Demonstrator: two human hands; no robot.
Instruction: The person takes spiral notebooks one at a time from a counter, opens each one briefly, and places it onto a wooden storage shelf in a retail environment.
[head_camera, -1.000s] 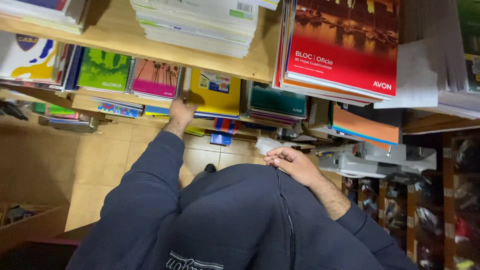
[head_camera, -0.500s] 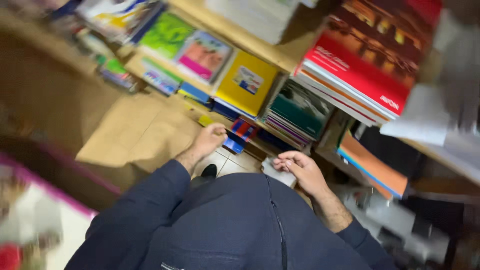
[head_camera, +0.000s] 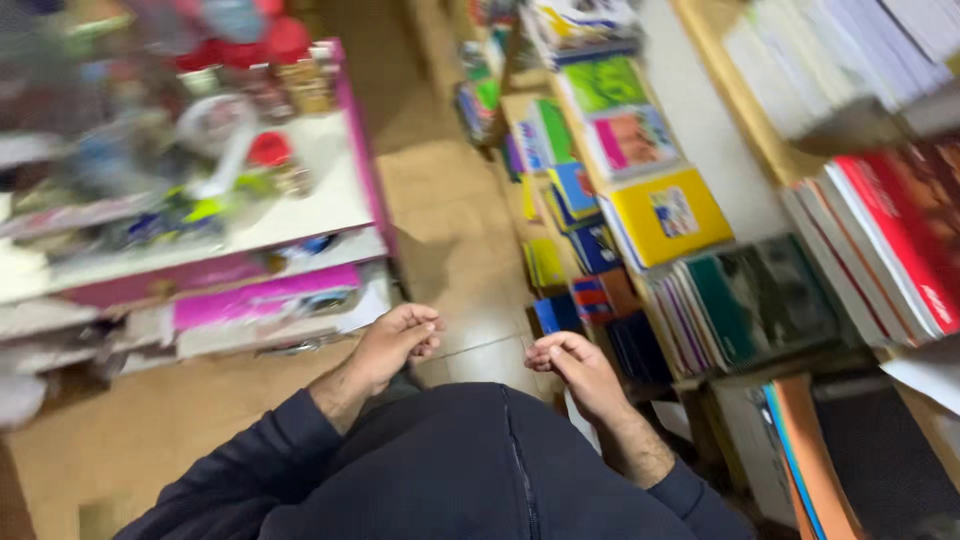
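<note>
My left hand (head_camera: 396, 343) hangs in front of my dark blue jacket (head_camera: 470, 470), its fingers curled in with nothing seen in them. My right hand (head_camera: 574, 368) is level with it, a short gap between them, fingers also curled. A small white piece (head_camera: 580, 424) shows just under the right wrist; whether the hand holds it is unclear. Closest to the right hand are low stacks of blue and red notebooks (head_camera: 585, 300) on the shelf edge.
Wooden shelves on the right carry a yellow book (head_camera: 668, 215), dark green folders (head_camera: 760, 300), red pads (head_camera: 890, 240) and orange folders (head_camera: 815, 460). A white and pink display stand (head_camera: 300, 215) with blurred small goods is on the left. A tan tiled aisle (head_camera: 455, 230) runs between them.
The view has swung left down the aisle. My left hand has come off the shelf and back to my body, fingers curled. The right hand stays near my chest.
</note>
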